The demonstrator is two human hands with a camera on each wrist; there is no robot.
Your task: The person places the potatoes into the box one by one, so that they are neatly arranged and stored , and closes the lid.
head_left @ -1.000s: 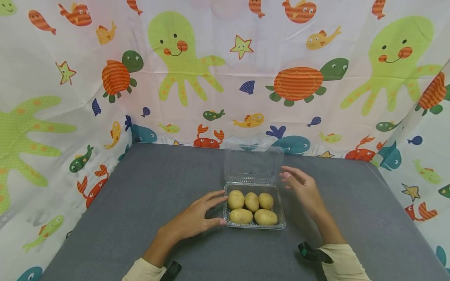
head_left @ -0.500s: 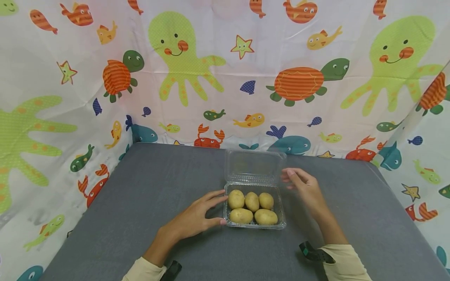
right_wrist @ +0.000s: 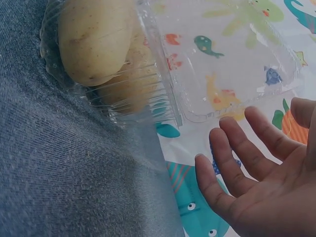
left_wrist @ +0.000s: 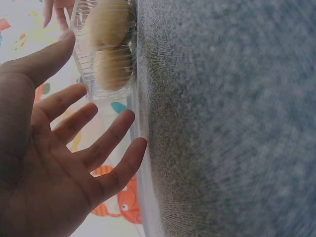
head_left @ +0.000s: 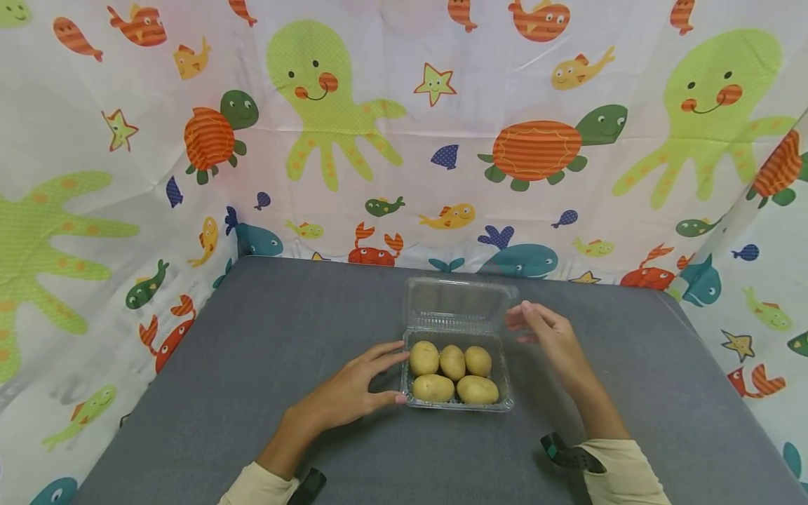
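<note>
A clear plastic clamshell container (head_left: 508,386) holds several potatoes (head_left: 433,388). Its hinged lid (head_left: 457,301) stands raised at the back. My left hand (head_left: 347,393) is at the container's left side, thumb and index fingertip at its rim, the other fingers spread; the left wrist view shows the bare palm (left_wrist: 54,173). Beside the lid's right edge is my right hand (head_left: 554,344). In the right wrist view its fingers (right_wrist: 227,168) are loosely bent and hold nothing, with a gap to the lid (right_wrist: 222,64) visible there.
Grey cloth (head_left: 303,308) covers the table under the container. Behind and along both sides hangs a white curtain (head_left: 404,154) printed with sea animals. Each wrist wears a dark strap, such as the right strap (head_left: 571,456).
The lid has tilted, its top edge sinking lower in the head view. My right hand has shifted slightly right with it. The left hand and the potatoes have stayed put.
</note>
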